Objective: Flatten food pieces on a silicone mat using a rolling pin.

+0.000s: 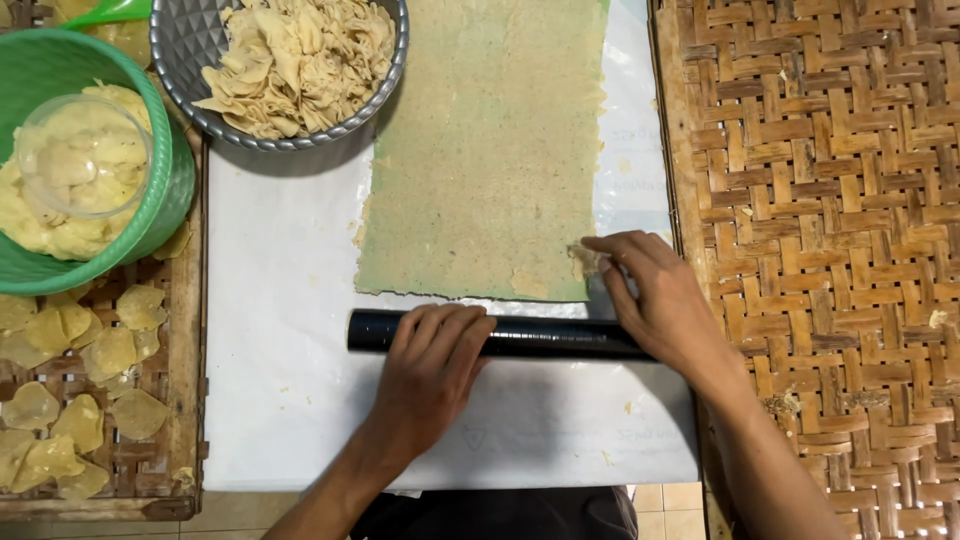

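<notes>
The left hand [432, 362] is lying flat, fingers spread, across the middle of a long black cylindrical rolling pin [500, 336], pressing it down so it is not rolling on the slick white plastic sheet [280, 380]. The pin is resting crosswise just below the near edge of a thin rectangular sheet of pale greenish dough [480, 150], close to it but apart. The right hand [655, 295] is arching over the pin's right end, its fingertips pinching narrowly on a small crumbly scrap of dough [586, 260] at the sheet's near right corner (whether the scrap is torn free or attached, I cannot tell). To the right, a woven bamboo mat [830, 200] is sitting beside the plastic. To the left, thin pale yellow dough rounds [70, 400] are lying on a woven tray. Farther off, a green plastic basin of yellowish dough [150, 210] with a clear cup [80, 155] in it, and a faceted grey metal bowl of pale dough trimmings [290, 60], are crowding the far left.
</notes>
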